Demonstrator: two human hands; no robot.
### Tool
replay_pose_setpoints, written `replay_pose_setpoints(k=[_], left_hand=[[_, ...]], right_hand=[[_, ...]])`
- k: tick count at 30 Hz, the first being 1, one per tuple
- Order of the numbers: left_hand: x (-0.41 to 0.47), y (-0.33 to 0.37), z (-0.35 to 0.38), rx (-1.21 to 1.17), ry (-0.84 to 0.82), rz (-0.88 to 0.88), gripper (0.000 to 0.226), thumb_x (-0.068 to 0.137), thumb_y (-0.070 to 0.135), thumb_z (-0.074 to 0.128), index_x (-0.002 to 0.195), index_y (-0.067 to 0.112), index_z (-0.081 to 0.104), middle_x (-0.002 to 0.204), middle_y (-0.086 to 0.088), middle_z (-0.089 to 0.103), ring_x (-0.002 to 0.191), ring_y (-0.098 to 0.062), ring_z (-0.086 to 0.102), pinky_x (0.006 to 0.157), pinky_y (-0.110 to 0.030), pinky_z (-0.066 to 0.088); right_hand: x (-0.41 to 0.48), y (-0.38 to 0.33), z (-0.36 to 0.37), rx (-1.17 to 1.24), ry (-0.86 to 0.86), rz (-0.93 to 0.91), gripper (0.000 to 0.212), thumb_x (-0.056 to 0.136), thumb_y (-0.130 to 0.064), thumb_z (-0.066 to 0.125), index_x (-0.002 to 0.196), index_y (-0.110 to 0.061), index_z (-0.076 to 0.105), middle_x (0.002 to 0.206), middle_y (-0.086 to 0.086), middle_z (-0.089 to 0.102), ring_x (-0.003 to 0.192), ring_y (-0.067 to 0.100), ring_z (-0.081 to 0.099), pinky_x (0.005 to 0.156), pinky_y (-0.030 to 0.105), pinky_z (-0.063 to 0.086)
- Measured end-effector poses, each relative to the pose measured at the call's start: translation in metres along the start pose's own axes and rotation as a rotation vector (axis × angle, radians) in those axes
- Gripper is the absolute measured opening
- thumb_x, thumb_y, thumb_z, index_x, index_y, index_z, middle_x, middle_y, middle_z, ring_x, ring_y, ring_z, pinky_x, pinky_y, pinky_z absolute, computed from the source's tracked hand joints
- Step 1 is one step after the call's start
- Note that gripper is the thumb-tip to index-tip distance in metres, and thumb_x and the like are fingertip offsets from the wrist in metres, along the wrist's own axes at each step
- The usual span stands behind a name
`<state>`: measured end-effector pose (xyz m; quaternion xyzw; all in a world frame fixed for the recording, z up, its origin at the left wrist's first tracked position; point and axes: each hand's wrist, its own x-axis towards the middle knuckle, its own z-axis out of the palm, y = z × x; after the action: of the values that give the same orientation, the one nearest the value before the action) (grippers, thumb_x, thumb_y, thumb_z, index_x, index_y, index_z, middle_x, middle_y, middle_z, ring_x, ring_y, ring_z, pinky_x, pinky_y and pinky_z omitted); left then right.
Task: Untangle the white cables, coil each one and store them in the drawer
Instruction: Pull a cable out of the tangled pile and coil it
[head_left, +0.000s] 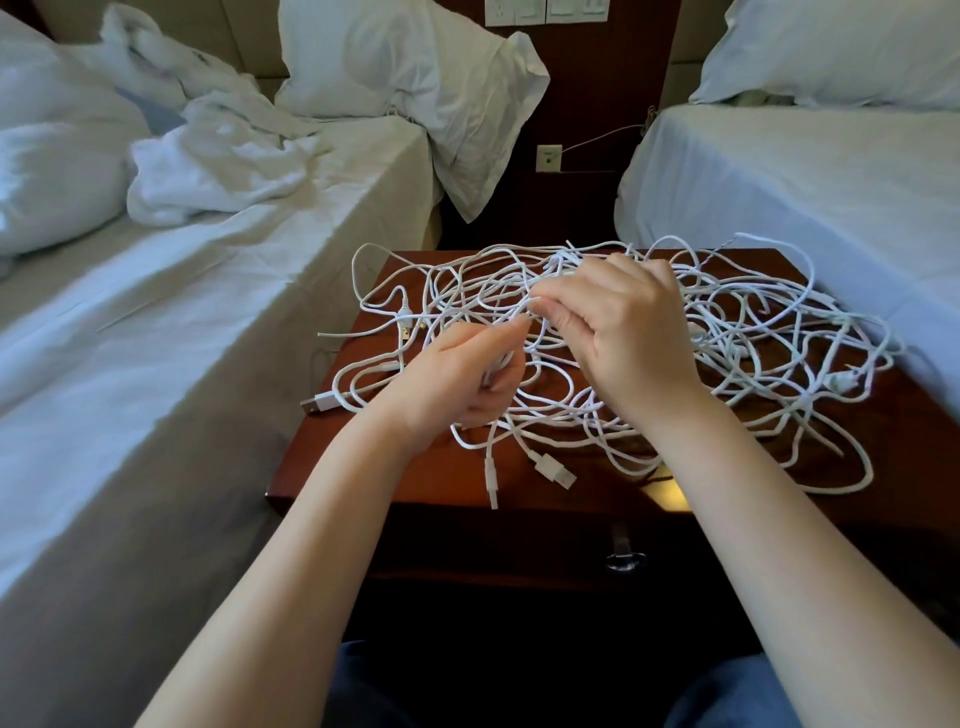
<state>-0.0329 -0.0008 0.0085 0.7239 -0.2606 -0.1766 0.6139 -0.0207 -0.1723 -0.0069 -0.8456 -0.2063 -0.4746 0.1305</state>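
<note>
A big tangle of white cables sprawls over the dark red wooden nightstand. My left hand is curled round a white cable strand near the tangle's left middle. Just right of it, my right hand pinches a strand between thumb and fingertips, lifted slightly above the heap. USB plugs lie loose near the front edge. The drawer below the top is closed, and its metal handle shows on the front.
A bed with rumpled white sheets lies close on the left. A second bed presses against the nightstand's right side. A wall socket sits behind, with a thin cable running right. My knees in blue trousers are below.
</note>
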Motion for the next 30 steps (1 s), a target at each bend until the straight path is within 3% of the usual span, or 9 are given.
replay_pose_setpoints(k=[6,11,14,19,21,23,25,27,30], left_hand=[[-0.002,0.001,0.002,-0.174,-0.014,0.052,0.047,0.091,0.039,0.036,0.050,0.015,0.037,0.040,0.005,0.026,0.036,-0.010,0.019,0.038,-0.016,0.019],[0.001,0.003,0.001,-0.342,0.038,0.091,0.047,0.089,0.040,0.035,0.048,0.017,0.038,0.039,0.006,0.025,0.034,-0.007,0.019,0.035,-0.014,0.021],[0.003,0.004,0.002,-0.417,0.102,0.141,0.047,0.089,0.040,0.034,0.048,0.018,0.040,0.039,0.006,0.025,0.033,-0.007,0.020,0.035,-0.015,0.022],[0.007,0.005,0.002,-0.484,0.272,0.167,0.041,0.086,0.039,0.041,0.051,0.017,0.042,0.042,0.007,0.026,0.036,-0.006,0.021,0.037,-0.016,0.022],[0.007,0.005,0.001,-0.502,0.315,0.215,0.038,0.086,0.035,0.042,0.053,0.017,0.045,0.044,0.007,0.028,0.039,-0.006,0.025,0.038,-0.017,0.025],[0.007,0.006,0.000,-0.493,0.378,0.253,0.034,0.090,0.030,0.042,0.060,0.015,0.045,0.047,0.007,0.033,0.042,-0.007,0.029,0.042,-0.017,0.029],[0.009,0.005,-0.004,-0.471,0.493,0.287,0.035,0.100,0.022,0.038,0.066,0.012,0.042,0.050,0.008,0.038,0.045,-0.007,0.033,0.045,-0.018,0.031],[0.009,0.003,-0.014,-0.457,0.638,0.314,0.036,0.103,0.016,0.033,0.069,0.012,0.041,0.050,0.009,0.042,0.046,-0.006,0.037,0.048,-0.019,0.032],[0.009,-0.005,-0.029,-0.323,0.829,0.302,0.036,0.103,0.017,0.034,0.068,0.015,0.041,0.048,0.010,0.043,0.049,-0.009,0.040,0.052,-0.022,0.034]], right_hand=[[-0.005,-0.012,0.010,0.092,-0.130,-0.032,0.032,0.098,-0.026,0.038,0.085,-0.016,0.065,0.061,-0.002,0.057,0.056,0.025,0.053,0.068,0.036,0.033],[-0.007,-0.019,0.014,0.034,-0.210,-0.061,0.031,0.083,-0.012,0.034,0.102,-0.021,0.058,0.060,-0.003,0.058,0.053,0.023,0.053,0.068,0.035,0.034],[-0.011,-0.028,0.014,0.008,-0.326,-0.037,0.028,0.083,-0.015,0.028,0.082,-0.021,0.056,0.054,-0.005,0.053,0.048,0.022,0.050,0.067,0.035,0.034],[-0.013,-0.040,0.024,-0.182,-0.468,-0.069,0.029,0.087,-0.010,0.054,0.060,-0.017,0.046,0.051,-0.009,0.041,0.045,0.016,0.032,0.067,0.032,0.032],[-0.009,-0.041,0.020,-0.118,-0.518,-0.048,0.026,0.095,-0.018,0.053,0.070,-0.019,0.048,0.053,-0.009,0.040,0.049,0.018,0.036,0.080,0.040,0.041],[-0.004,-0.046,0.010,-0.062,-0.712,-0.027,0.021,0.103,-0.033,0.037,0.086,-0.024,0.045,0.063,-0.007,0.049,0.063,0.018,0.044,0.101,0.043,0.031],[-0.002,-0.050,0.005,-0.074,-0.785,-0.047,0.021,0.105,-0.041,0.028,0.088,-0.029,0.034,0.076,-0.006,0.058,0.075,0.019,0.051,0.106,0.041,0.025],[-0.008,-0.053,0.007,-0.058,-0.743,-0.078,0.022,0.104,-0.039,0.034,0.084,-0.030,0.037,0.079,-0.004,0.064,0.079,0.022,0.058,0.105,0.044,0.028],[-0.011,-0.049,0.010,0.027,-0.550,-0.075,0.029,0.099,-0.036,0.050,0.079,-0.019,0.062,0.064,-0.001,0.064,0.066,0.026,0.059,0.100,0.049,0.036]])
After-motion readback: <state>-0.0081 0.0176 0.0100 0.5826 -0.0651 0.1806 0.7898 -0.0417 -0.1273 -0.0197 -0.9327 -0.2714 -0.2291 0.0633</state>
